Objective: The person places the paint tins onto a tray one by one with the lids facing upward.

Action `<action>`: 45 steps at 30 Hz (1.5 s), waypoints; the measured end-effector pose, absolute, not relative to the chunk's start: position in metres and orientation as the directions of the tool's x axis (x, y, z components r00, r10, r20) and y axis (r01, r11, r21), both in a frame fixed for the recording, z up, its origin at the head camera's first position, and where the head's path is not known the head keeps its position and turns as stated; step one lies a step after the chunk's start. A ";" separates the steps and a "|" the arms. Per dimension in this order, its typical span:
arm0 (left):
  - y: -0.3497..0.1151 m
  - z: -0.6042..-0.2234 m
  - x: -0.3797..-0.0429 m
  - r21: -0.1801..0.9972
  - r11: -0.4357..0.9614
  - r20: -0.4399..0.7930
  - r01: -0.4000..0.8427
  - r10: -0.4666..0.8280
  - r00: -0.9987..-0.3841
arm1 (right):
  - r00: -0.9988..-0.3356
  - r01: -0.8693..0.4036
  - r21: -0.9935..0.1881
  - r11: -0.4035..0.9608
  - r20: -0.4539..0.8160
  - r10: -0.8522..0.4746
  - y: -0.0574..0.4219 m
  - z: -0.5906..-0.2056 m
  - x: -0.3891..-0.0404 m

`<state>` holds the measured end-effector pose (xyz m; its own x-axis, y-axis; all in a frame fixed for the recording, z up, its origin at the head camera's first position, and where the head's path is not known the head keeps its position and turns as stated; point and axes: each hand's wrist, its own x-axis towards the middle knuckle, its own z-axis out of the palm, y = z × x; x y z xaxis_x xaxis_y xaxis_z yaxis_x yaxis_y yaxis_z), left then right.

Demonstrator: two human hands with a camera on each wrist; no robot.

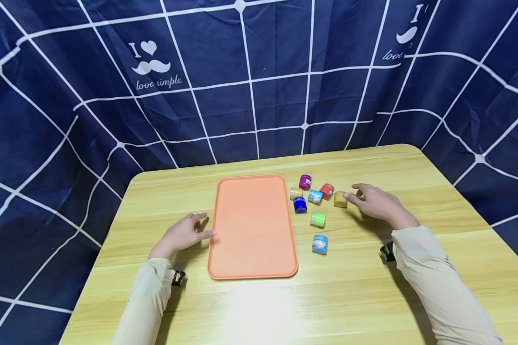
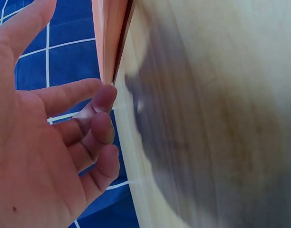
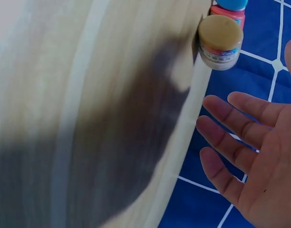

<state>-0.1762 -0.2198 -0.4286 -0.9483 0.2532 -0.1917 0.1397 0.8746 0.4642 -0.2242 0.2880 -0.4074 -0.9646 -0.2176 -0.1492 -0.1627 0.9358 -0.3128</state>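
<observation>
An orange tray point(image 1: 252, 227) lies flat on the table. At its left rim is my left hand point(image 1: 184, 235), fingers loosely bent and thumb tip right at the edge; in the left wrist view the hand point(image 2: 55, 137) holds nothing. My right hand point(image 1: 375, 203) hovers beside a small jar with a mustard-yellow lid point(image 1: 340, 199), its fingertips close to the jar's right side. From the right wrist, the relaxed fingers point(image 3: 231, 128) stand apart from the yellow-lidded jar point(image 3: 220, 40), and the thumb is mostly cut off by the frame.
Right of the tray, several more small jars lie or stand: purple point(image 1: 305, 181), red point(image 1: 326, 191), light blue point(image 1: 315, 196), pale yellow point(image 1: 296, 193), dark blue point(image 1: 300, 205), green point(image 1: 317, 219) and a nearer blue one point(image 1: 320, 244). A dark blue checked curtain point(image 1: 276, 100) hangs behind the wooden table point(image 1: 349, 297).
</observation>
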 end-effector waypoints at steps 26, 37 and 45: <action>-0.225 -0.445 -0.176 0.714 0.693 -0.244 0.099 0.379 -0.893 | -0.944 -0.189 -0.430 0.883 -0.167 -0.283 0.288 -0.429 -0.240; -0.230 -0.446 -0.178 0.768 0.635 -0.250 0.078 0.410 -0.877 | -0.938 -0.131 -0.498 0.857 -0.217 -0.269 0.289 -0.429 -0.243; -0.229 -0.444 -0.176 0.786 0.614 -0.244 0.074 0.418 -0.875 | -0.938 -0.110 -0.549 0.828 -0.217 -0.269 0.293 -0.436 -0.247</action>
